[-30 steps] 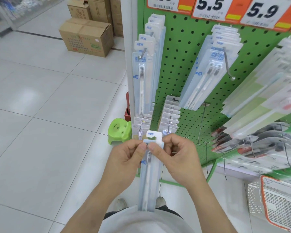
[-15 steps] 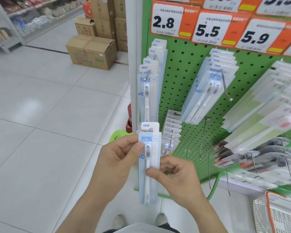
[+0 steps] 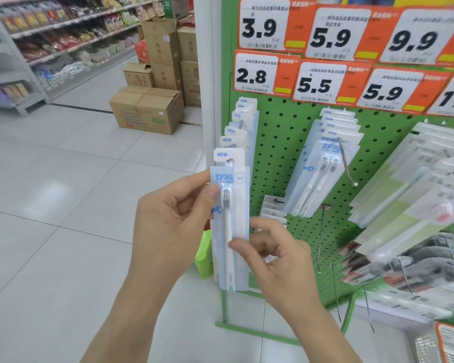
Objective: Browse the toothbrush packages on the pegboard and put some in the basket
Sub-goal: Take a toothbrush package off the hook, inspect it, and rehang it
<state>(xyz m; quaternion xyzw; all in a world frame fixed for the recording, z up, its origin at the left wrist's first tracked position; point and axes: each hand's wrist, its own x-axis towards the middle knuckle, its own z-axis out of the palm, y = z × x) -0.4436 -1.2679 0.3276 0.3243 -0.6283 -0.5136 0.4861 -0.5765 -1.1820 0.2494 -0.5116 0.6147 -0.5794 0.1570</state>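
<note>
A long pale-blue toothbrush package (image 3: 231, 226) with a white "NEW" tab stands upright in front of the green pegboard (image 3: 286, 158). My left hand (image 3: 168, 226) pinches its upper left edge with the thumb on the front. My right hand (image 3: 275, 260) pinches it lower down at the right edge. Behind it a row of the same packages (image 3: 240, 124) hangs on the leftmost hook. Twin-brush packages (image 3: 325, 163) hang on the hook to the right. A corner of the orange-rimmed basket (image 3: 448, 344) shows at the bottom right.
Orange price tags (image 3: 268, 74) line the top of the board. More packages (image 3: 417, 205) hang at the right, with bare hooks (image 3: 321, 237) below. Cardboard boxes (image 3: 147, 108) stand on the tiled floor. A green stool (image 3: 203, 255) sits by the board's foot. Shelves (image 3: 50, 35) run along the far left.
Both hands have raised the package higher, up in front of the leftmost hanging row. My right hand slid from the top tab down to the package's middle. The view tilted upward.
</note>
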